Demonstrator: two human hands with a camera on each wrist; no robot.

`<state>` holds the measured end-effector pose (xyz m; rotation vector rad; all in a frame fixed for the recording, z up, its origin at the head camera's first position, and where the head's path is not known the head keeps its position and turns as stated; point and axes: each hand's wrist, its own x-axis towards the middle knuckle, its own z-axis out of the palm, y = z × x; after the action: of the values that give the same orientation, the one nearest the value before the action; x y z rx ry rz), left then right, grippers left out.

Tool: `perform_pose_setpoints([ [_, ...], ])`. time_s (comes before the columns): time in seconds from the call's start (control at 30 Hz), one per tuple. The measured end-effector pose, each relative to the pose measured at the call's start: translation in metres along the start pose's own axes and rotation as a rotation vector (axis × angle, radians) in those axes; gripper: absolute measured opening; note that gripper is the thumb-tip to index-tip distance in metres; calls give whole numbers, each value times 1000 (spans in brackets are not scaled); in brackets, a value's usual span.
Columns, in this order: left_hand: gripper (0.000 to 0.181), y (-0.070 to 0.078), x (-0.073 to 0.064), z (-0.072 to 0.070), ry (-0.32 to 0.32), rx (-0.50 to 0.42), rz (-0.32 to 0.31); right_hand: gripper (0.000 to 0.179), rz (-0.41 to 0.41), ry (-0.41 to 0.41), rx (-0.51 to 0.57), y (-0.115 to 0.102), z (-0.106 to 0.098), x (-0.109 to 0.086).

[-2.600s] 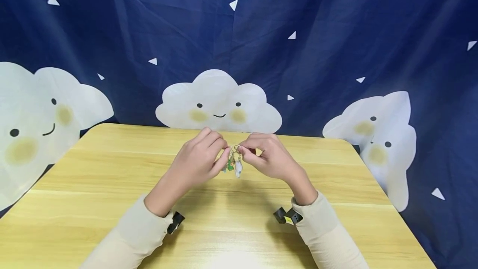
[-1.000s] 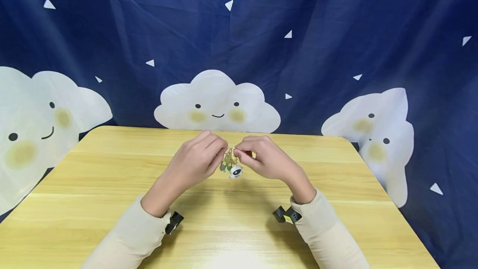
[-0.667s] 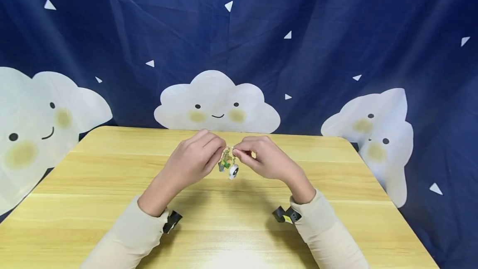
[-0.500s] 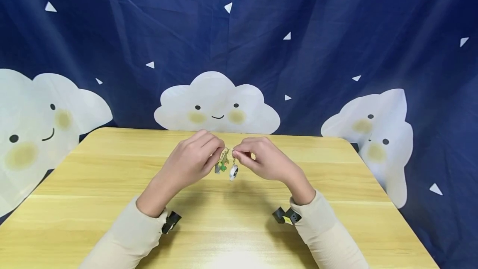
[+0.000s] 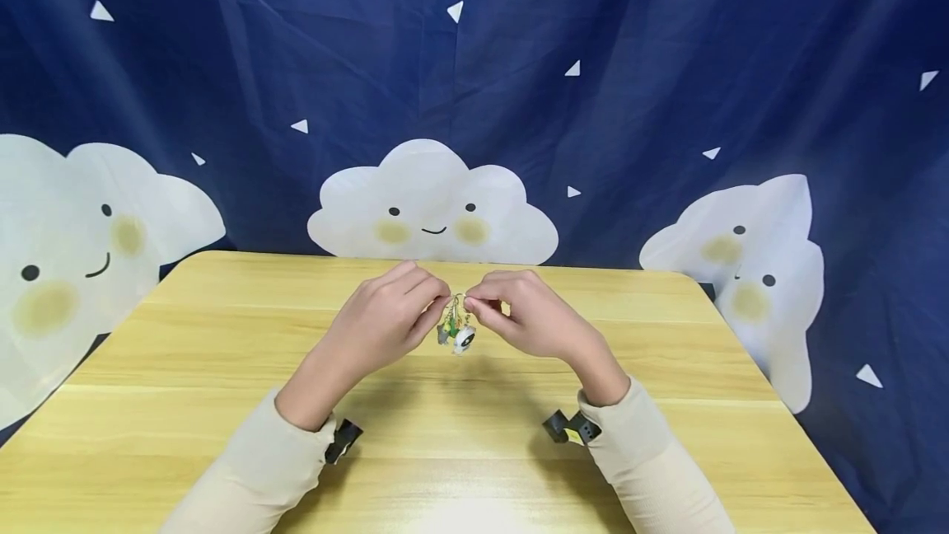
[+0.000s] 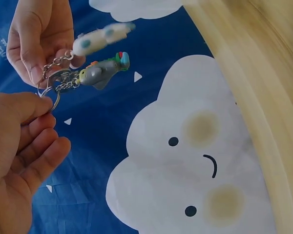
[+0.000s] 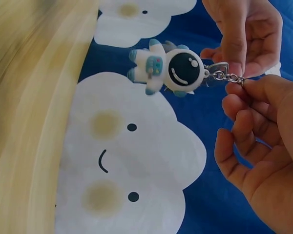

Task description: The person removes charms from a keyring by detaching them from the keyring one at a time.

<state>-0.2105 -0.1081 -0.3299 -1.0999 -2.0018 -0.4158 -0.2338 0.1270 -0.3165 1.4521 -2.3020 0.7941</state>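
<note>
Both hands are raised over the table with a bunch of keychain charms hanging between them. My left hand pinches a metal split ring between thumb and index finger. Opposite it, my right hand pinches the end of the short chain that carries a white astronaut charm with a dark visor. Beside the astronaut dangles a grey animal-shaped charm. Something green hangs with them, mostly hidden. Fingertips cover part of the rings, so whether the chain is linked to the split ring I cannot tell.
A light wooden table lies under the hands. Behind its far edge hangs a dark blue curtain with smiling white clouds. A small black camera is on the left wrist and another black camera on the right.
The charms swing back together, after the astronaut hung apart from the others half a second ago. My left hand has shifted slightly right. The astronaut's visor, unseen in the oldest frame, now shows.
</note>
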Motion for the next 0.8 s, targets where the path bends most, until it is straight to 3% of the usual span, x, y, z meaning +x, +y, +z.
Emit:
perform_pose_setpoints([
  [0.43,5,-1,0,-3,9,2,2,23,1,4,23,2,2,0],
  [0.8,7,1,1,-1,8,12,11,16,-15,39,39,-1,0,0],
])
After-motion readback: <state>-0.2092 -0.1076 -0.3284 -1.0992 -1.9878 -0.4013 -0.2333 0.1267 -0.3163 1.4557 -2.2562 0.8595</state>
